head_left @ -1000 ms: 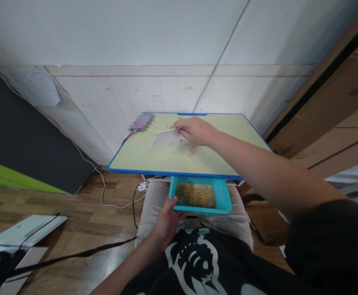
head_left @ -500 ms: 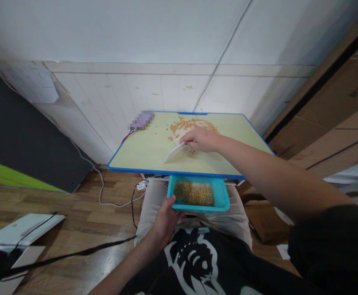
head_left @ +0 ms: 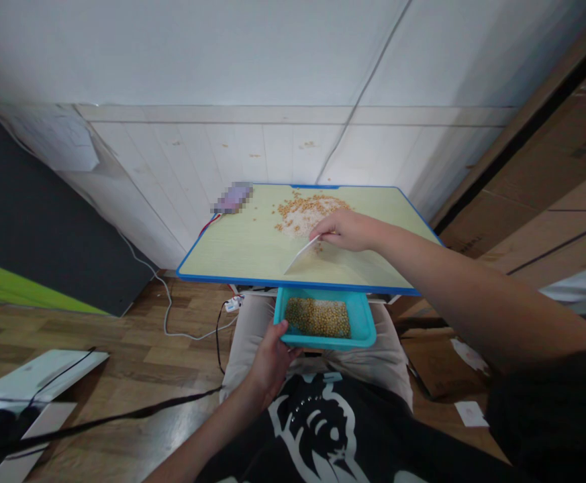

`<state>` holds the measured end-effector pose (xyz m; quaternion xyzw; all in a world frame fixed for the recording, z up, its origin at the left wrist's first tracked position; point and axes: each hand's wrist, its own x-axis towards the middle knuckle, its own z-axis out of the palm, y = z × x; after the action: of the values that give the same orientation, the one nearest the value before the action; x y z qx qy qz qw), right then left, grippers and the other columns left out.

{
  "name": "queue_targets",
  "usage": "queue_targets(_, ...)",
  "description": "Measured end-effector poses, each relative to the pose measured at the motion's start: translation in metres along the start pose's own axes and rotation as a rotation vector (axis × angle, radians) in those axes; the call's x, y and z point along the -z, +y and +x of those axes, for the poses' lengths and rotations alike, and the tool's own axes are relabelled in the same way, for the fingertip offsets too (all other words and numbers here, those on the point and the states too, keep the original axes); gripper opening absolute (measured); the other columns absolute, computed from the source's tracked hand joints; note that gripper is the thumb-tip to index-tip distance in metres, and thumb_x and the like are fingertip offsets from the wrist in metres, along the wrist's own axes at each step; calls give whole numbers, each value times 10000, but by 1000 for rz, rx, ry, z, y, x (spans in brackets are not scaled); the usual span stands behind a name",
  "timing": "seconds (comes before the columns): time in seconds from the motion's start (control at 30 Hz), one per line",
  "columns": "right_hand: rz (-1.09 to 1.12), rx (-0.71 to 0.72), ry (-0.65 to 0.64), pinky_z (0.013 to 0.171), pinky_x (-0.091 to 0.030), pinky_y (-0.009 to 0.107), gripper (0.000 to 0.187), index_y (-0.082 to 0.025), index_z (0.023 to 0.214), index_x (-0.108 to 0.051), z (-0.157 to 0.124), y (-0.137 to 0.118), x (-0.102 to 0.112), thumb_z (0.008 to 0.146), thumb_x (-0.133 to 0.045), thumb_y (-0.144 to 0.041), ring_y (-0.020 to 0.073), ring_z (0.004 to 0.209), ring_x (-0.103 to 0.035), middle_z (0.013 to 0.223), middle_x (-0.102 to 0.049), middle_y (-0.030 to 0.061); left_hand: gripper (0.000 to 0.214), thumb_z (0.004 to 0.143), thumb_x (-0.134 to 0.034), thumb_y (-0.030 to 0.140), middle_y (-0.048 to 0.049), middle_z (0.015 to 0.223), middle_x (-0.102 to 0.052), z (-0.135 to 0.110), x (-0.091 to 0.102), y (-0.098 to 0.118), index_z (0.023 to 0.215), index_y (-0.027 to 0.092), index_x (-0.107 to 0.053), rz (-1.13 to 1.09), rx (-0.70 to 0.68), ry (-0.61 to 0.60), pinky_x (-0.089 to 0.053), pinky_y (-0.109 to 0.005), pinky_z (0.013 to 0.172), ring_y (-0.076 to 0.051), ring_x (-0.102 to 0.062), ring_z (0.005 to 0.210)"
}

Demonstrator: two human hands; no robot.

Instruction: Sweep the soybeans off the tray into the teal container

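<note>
A white card is pinched at its upper end by the fingers of the right hand; it slants leftward and nearer from them, its lower edge at or close to the tabletop. Just beyond these fingers, a loose spread of yellow kernels and pale grain is noted, with a few bits just on their near side. A turquoise tub is gripped at its near left corner by the left hand, thumb over the rim; mixed grain is contained to the right of that thumb, below the table's front edge.

The step is judged to be sweeping grain toward the tub. For the next move, the card's edge should be kept low and the tub held level beneath the table edge.

The undersides of the left fingers are hidden. Whether grain is being pushed by the card cannot be determined. A pixelated object, far left of the right fingers, cannot be identified.
</note>
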<state>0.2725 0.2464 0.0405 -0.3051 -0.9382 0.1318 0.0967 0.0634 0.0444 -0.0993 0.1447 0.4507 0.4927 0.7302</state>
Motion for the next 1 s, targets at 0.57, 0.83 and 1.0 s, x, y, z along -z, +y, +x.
queue_targets(0.57, -345, -434, 187, 756, -467, 335, 301, -229, 1047, -808, -45, 36, 44, 939, -528, -254, 225, 843, -660, 895, -778, 54, 529, 797, -691, 425, -96, 1275, -760, 3, -3, 2, 1280, 216, -637, 13, 21, -2, -549, -383, 830, -315, -683, 1150)
queue_targets(0.83, -432, -471, 47, 775, -430, 331, 324, -200, 1027, -793, -34, 29, 29, 950, -479, -218, 234, 898, -670, 986, -788, 93, 575, 807, -694, 461, -103, 1355, -731, 4, 1, -1, 1322, 217, -620, 51, 14, -10, -551, -411, 906, -334, -654, 1252)
queue_targets(1.0, -441, -440, 41, 766, -422, 326, 317, -193, 1024, -789, -29, 33, 25, 946, -482, -207, 231, 891, -668, 993, -789, 98, 591, 814, -706, 461, -114, 1357, -732, 4, 4, -2, 1342, 211, -615, 52, 10, -44, -547, -458, 970, -354, -660, 1256)
